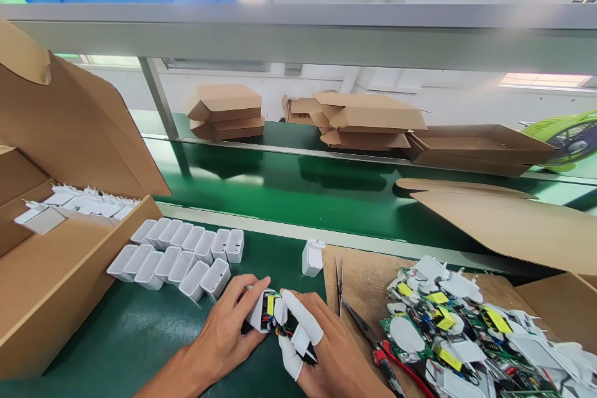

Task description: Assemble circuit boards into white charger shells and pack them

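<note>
Near the front centre of the green bench, my left hand (228, 329) grips a white plastic housing (256, 316) from its left side. My right hand (321, 339), with white covers on the thumb and a finger, holds a small circuit assembly (276, 310) with a yellow component at the housing's open end. The assembly appears partly inside the housing; how far is hidden by the fingers. Two rows of white housings (181, 266) stand at the left. A single white unit (313, 258) stands beyond my hands.
An open carton (88, 261) with white parts stands at the left. Tweezers (340, 280) and red-handled pliers (382, 348) lie on a brown board (361, 273). Circuit boards (448, 323) are heaped at the right. Behind run a green belt (280, 174) and a metal beam (298, 40).
</note>
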Demonstrator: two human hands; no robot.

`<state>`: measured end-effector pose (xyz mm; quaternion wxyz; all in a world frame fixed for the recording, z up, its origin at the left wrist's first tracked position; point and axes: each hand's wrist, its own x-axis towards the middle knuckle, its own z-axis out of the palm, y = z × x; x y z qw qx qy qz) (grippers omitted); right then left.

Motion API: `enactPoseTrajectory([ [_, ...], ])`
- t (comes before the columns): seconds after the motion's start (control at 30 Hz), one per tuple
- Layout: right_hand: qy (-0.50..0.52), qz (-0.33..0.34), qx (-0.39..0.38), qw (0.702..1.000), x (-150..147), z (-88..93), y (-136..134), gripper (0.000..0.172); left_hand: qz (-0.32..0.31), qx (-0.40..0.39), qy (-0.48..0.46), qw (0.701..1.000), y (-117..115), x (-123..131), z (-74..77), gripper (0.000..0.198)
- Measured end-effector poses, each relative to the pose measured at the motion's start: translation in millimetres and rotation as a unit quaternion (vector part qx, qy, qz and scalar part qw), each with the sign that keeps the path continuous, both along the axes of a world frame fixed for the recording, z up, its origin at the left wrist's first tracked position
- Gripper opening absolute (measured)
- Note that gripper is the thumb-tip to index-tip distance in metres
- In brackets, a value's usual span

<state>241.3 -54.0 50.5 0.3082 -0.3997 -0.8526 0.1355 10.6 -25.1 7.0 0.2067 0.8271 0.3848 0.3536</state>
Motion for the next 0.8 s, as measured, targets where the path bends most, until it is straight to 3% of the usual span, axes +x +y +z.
enactPoseTrajectory([
  [0.53, -0.002, 0.002, 0.044, 0.999, -0.6, 2.5, 1.9, 0.072, -0.011, 0.005, -0.014, 1.000, 1.3, 1.1, -4.4, 0.074],
  [0.8, 0.002, 0.000, 0.014, 1.000, 0.0, 2.1, 1.8, 0.069, -0.010, 0.002, -0.012, 1.000, 2.0, 0.8, -4.8, 0.078],
])
